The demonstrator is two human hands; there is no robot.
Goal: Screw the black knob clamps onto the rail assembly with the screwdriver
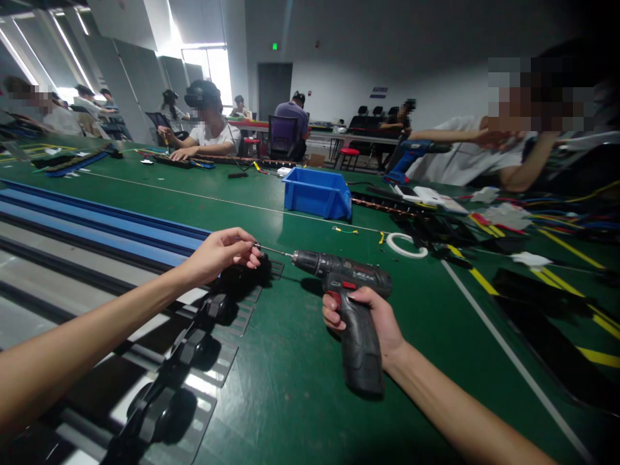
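My right hand (365, 316) is wrapped round the grip of a black cordless drill (358, 278), with a finger at its red trigger. The drill points left, and a long thin driver bit (276, 250) sticks out of its chuck. At the bit's tip, my left hand (232, 248) pinches what looks like a small dark screw (257, 245), partly hidden by the fingertips. Just below that hand is the end of a rack-like assembly of blue and grey long panels (159, 236), with black round knobs (220, 307) and slotted metal plates (225, 361) along its edge.
A blue plastic bin (317, 194) stands beyond the drill on the green table (281, 400). A white ring (407, 245), cables and black parts (542, 316) lie to the right. Another blue drill (409, 158) stands farther back. Co-workers sit across the table.
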